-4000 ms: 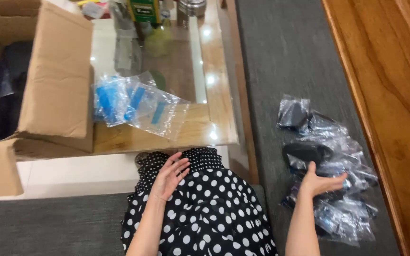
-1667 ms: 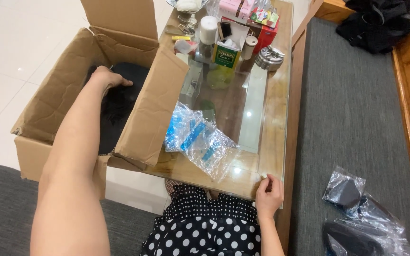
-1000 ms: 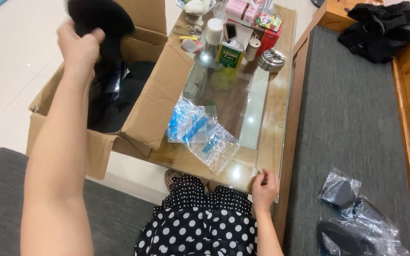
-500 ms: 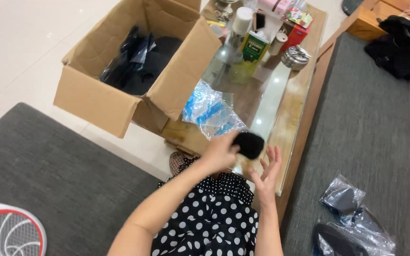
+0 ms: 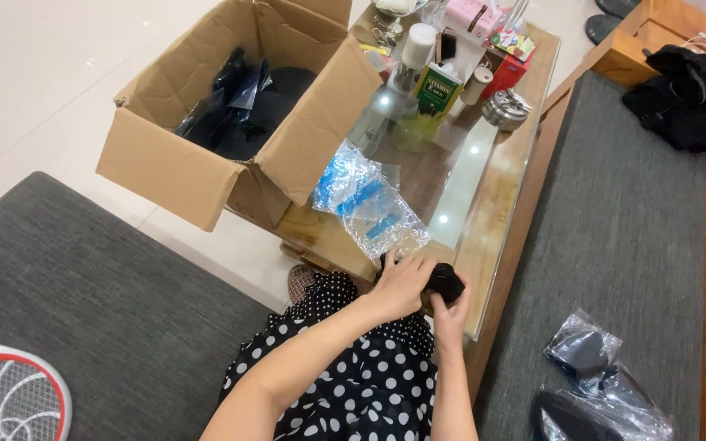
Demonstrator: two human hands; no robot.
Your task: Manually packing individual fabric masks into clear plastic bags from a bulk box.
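Both hands meet over my lap at the near edge of the glass-topped table [image 5: 484, 220]. My left hand [image 5: 402, 282] and my right hand [image 5: 453, 304] grip a small black object [image 5: 444, 282] between them. Just beyond them on the table lie clear plastic bags with blue items [image 5: 365, 204]. An open cardboard box [image 5: 239, 122] on the floor to the left holds more black items in plastic. I wear a black dress with white dots [image 5: 353, 376].
Bagged black items [image 5: 590, 384] lie on the grey bench cushion at right. Bottles, a tin and small boxes [image 5: 451, 65] crowd the table's far end. A black cloth [image 5: 688, 98] sits at the far right. A racket-shaped swatter [image 5: 2, 400] lies at bottom left.
My left hand reached into the box, lifted out a black item and brought it to my lap. My right hand left the table edge and joined it on the item.
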